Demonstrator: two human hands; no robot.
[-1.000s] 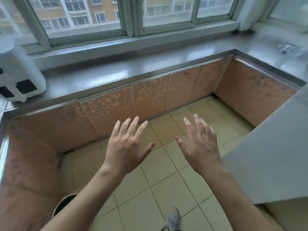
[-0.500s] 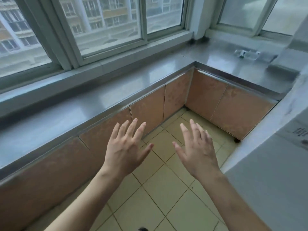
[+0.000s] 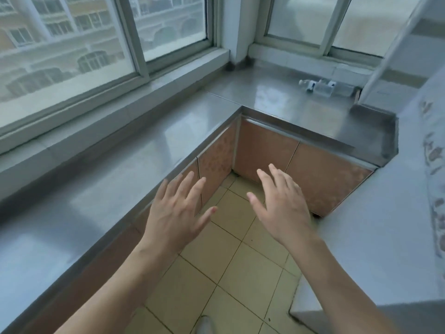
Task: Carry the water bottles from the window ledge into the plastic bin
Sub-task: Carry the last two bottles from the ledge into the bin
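Clear water bottles (image 3: 325,88) lie on their sides on the steel window ledge (image 3: 277,100) at the far right, close to a white appliance. They are blurred, so I cannot tell how many there are. My left hand (image 3: 178,213) is held out over the ledge's front edge, fingers spread, holding nothing. My right hand (image 3: 281,203) hovers over the tiled floor, also spread and holding nothing. Both hands are well short of the bottles. No plastic bin is in view.
The steel ledge runs in an L under the windows (image 3: 168,27), with orange cabinet doors (image 3: 265,150) below it. A white appliance (image 3: 390,189) fills the right side. Beige floor tiles (image 3: 236,273) lie between; my shoe tip (image 3: 204,325) shows at the bottom.
The view has swung right along the ledge, so the corner and the bottles are now nearer the middle. Both hands stay spread and have drifted slightly apart.
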